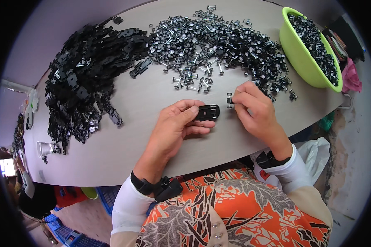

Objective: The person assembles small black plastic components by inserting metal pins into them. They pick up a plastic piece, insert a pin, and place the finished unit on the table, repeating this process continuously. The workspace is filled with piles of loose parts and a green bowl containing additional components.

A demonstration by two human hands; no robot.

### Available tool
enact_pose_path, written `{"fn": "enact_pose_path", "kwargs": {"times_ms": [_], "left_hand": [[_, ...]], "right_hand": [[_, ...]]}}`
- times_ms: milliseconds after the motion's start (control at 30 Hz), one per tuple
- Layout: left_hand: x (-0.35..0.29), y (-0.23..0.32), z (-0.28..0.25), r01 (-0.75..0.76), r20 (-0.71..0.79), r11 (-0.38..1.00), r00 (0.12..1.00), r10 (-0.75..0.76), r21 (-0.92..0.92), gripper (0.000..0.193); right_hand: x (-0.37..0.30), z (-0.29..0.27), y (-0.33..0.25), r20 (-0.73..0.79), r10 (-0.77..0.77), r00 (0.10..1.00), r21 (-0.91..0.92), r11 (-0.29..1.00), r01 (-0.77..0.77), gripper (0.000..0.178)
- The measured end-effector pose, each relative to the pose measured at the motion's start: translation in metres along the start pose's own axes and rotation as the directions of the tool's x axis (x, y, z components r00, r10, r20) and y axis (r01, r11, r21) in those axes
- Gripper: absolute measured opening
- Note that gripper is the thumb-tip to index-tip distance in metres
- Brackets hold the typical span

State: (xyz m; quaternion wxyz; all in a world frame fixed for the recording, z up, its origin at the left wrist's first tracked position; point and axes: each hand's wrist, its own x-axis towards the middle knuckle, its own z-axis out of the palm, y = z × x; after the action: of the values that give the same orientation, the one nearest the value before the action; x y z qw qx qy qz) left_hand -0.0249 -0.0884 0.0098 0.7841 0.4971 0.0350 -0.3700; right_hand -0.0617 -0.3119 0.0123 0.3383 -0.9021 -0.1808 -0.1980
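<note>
My left hand (175, 125) grips a small flat black plastic chassis piece (207, 112) just above the grey table (127, 144). My right hand (255, 111) pinches a little wheel-and-axle set (229, 100) between thumb and forefinger, right beside the chassis piece's right end. Whether the two parts touch I cannot tell. Both wrists wear black bands over white sleeves.
A large heap of black chassis pieces (88, 70) covers the table's left. A spread of wheel-and-axle sets (218, 41) lies across the back. A lime-green bowl (294, 53) of small black wheels stands at the right. A clear cup (43, 149) sits near the left edge.
</note>
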Motion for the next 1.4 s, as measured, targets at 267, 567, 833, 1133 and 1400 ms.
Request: {"fn": "enact_pose_path", "kwargs": {"times_ms": [267,567,833,1133,1400], "left_hand": [[0.002,-0.007,-0.01,0.084,0.154,0.955,0.987,-0.041,-0.284,0.026],[0.001,-0.008,-0.007,0.061,0.144,0.98,0.989,-0.034,-0.191,0.021],[-0.007,-0.011,-0.008,-0.078,0.09,0.996,0.993,0.081,-0.037,0.018],[-0.029,-0.01,-0.008,-0.061,-0.032,0.994,0.997,0.064,0.087,0.025],[-0.104,-0.01,-0.043,-0.221,-0.302,0.958,0.915,0.268,0.181,0.027]], "right_hand": [[0.01,0.026,-0.037,0.092,-0.183,0.979,0.048,0.983,0.179,0.017],[0.008,0.022,-0.04,0.113,-0.136,0.984,0.054,0.99,0.13,0.014],[0.012,0.027,-0.045,0.153,-0.164,0.975,0.153,0.978,0.141,0.016],[0.009,0.037,-0.052,0.119,-0.228,0.966,0.432,0.888,0.156,0.041],[0.04,0.011,-0.002,0.042,-0.005,0.999,0.016,1.0,0.004,0.026]]}}
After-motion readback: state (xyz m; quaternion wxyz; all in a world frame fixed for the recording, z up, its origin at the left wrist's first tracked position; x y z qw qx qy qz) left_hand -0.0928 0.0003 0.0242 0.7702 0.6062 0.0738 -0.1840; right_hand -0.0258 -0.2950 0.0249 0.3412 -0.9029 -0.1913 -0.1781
